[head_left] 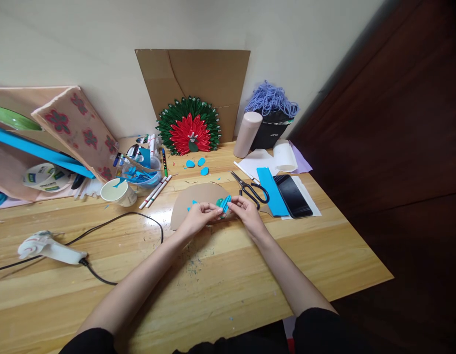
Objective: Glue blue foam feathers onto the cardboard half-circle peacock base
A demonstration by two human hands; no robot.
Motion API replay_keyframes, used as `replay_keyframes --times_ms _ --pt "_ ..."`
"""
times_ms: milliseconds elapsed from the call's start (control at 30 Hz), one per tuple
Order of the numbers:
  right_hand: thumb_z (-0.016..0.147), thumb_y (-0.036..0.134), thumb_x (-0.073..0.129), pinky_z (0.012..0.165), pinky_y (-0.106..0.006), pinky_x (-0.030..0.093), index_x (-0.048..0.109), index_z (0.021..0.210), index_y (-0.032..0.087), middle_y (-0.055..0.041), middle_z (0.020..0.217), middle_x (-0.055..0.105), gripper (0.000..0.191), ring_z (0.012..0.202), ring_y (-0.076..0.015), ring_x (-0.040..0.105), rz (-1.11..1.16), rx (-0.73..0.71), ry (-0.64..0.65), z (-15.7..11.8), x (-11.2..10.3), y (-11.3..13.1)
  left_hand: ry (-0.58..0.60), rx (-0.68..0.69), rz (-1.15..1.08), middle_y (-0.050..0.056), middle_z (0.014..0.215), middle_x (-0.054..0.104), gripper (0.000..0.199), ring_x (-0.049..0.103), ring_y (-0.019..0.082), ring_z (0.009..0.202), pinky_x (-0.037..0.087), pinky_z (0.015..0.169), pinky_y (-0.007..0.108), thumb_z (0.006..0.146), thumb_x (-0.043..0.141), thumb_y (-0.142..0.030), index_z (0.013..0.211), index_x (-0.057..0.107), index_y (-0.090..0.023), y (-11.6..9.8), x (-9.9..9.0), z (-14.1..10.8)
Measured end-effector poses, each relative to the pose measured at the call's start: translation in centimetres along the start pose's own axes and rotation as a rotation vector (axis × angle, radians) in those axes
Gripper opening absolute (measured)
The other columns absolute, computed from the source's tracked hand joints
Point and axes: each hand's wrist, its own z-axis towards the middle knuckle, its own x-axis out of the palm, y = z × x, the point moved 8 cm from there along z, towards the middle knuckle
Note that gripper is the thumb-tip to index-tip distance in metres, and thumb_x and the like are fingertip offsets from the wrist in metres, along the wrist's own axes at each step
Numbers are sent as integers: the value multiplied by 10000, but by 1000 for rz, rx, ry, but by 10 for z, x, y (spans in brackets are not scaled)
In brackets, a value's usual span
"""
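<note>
Between my two hands is a small blue paper piece with darker stripes. The fingertips of my left hand pinch its left side, and my right hand pinches its right side. Both hands are over the lower part of a rounded cardboard piece that lies on the table. Behind the striped piece, something green shows in part. A bit of blue sits on the cardboard by my left hand. Three blue paper ovals lie farther back.
Right of my hands lie black-handled scissors, a blue paper strip and a phone. A white glue gun with its cord lies left, near a paper cup. A red and green fan-shaped craft stands behind.
</note>
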Motion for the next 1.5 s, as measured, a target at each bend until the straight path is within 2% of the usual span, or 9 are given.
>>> replay_keyframes --times_ms 267,467,600,900,1233,1333,1433,1500 --pt "633 379 697 674 -288 475 581 724 189 -7 686 594 241 660 -153 564 -74 -86 -32 -1 -1 7 -7 -89 -116 49 690 686 326 606 106 651 464 696 229 552 774 -388 708 673 -121 6 2 -2" --pt "614 402 718 662 -278 466 577 715 183 -9 691 604 279 671 -156 569 -68 -70 -13 -2 2 6 -5 -71 -165 49 711 685 308 599 88 640 466 687 216 586 760 -382 713 662 -119 6 1 0" --pt "644 417 696 651 -274 469 589 721 179 -13 699 617 272 673 -157 577 -56 -58 29 -2 5 4 -46 -59 -144 48 682 680 339 592 89 609 460 655 214 574 757 -410 707 652 -117 4 -2 -1" --pt "652 377 698 706 -289 488 619 789 182 -29 782 667 251 743 -170 615 -19 -43 101 -3 10 2 -81 -10 -107 51 671 675 378 585 100 595 459 641 228 550 756 -445 702 646 -117 1 -6 0" --pt "674 369 682 703 -289 487 611 776 186 -19 746 647 221 736 -169 599 -62 -72 102 -4 10 8 -70 -4 -80 49 692 678 364 603 111 637 467 670 232 562 756 -423 739 654 -121 -2 -6 -1" --pt "710 340 652 661 -286 482 598 781 194 -18 732 622 170 692 -161 579 -186 -189 47 -7 4 18 -79 1 -87 58 725 684 381 613 112 658 473 678 226 579 747 -432 776 649 -120 -2 -8 1" --pt "760 271 600 674 -313 470 616 810 215 -36 777 612 77 715 -173 559 -441 -452 -48 -18 -2 41 -64 -32 -126 86 729 685 441 620 123 646 490 677 246 634 681 -511 802 646 -105 -1 -7 2" --pt "771 219 583 712 -340 459 637 827 238 -47 805 619 79 760 -191 554 -626 -645 -83 -28 0 55 -40 -57 -139 95 715 679 476 621 128 636 495 673 254 656 642 -548 798 648 -94 -1 -5 1"
